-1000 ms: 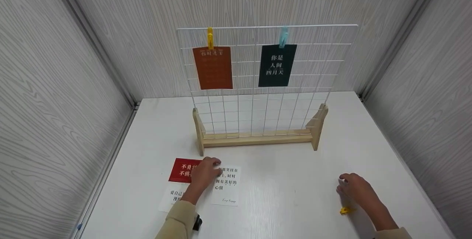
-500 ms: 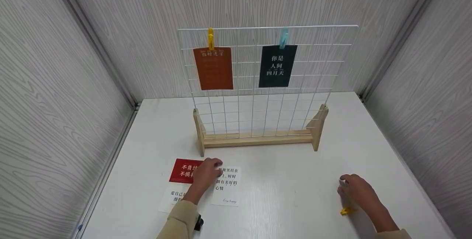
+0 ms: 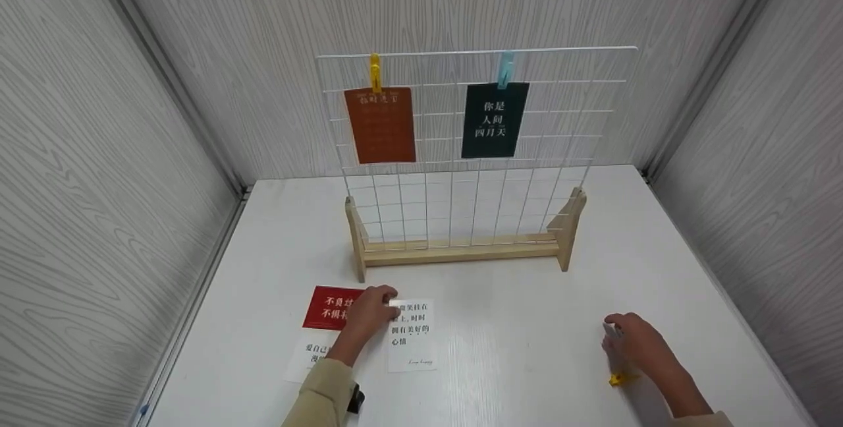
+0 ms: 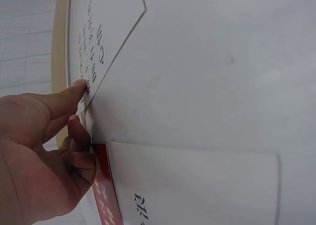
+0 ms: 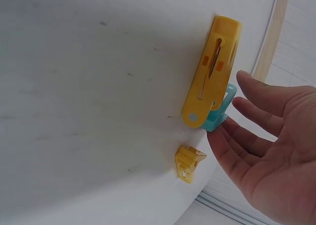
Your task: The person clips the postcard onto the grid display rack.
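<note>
My left hand (image 3: 372, 315) is at the upper left corner of a white text card (image 3: 413, 341), its thumb on the card's face in the left wrist view and curled fingers (image 4: 79, 133) right at the edge. That hand partly covers a red card (image 3: 323, 308) and another white card (image 3: 306, 351). Over on the right, my right hand (image 3: 642, 344) has its fingertips around a small teal clothespin (image 5: 217, 117). A yellow clothespin (image 5: 212, 71) lies in front of the teal one in the right wrist view, with another yellow clothespin (image 5: 186, 163) beside them.
A white wire grid (image 3: 438, 196) in a wooden stand (image 3: 461, 256) rises behind both hands. An orange card (image 3: 382, 127) hangs there by a yellow clothespin (image 3: 375, 74), and a dark green card (image 3: 494, 140) by a blue one (image 3: 506, 70). Walls enclose the back and sides.
The white card by my left hand has shifted slightly right. My right hand stays in place, while the pale piece at its fingertips appears slightly turned.
</note>
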Tool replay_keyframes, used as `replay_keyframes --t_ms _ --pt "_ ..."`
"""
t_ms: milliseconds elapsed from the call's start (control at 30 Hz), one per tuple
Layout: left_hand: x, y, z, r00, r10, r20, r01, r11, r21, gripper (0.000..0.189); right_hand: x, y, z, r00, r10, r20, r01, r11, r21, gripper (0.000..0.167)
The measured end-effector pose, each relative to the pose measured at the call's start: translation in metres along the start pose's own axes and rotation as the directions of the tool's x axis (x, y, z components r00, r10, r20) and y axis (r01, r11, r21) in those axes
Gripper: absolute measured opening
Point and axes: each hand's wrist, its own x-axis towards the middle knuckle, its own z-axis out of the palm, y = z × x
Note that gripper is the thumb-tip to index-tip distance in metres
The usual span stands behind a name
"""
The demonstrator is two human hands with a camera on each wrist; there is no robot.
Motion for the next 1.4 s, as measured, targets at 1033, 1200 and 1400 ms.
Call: replay_keyframes --t_ms 1033,1200,1400 --pt "-0.003 0.004 -0.007 1.0 0.007 0.01 -0.006 1.0 -0.02 0.02 -0.001 0.005 0.001 0.999 0.051 -0.011 -0.051 0.998 -0.034 0.043" --pt "-0.003 0.006 -0.009 0.999 -0.026 0.039 0.028 0.997 -0.072 0.021 -0.002 0.001 0.0 0.998 0.07 -0.005 -0.07 0.997 -0.007 0.039" --pt "0.0 0.006 -0.011 0.994 -0.044 0.096 0.064 0.976 -0.21 0.023 -0.004 -0.001 0.0 0.998 0.013 -0.061 -0.013 1.0 0.012 0.036"
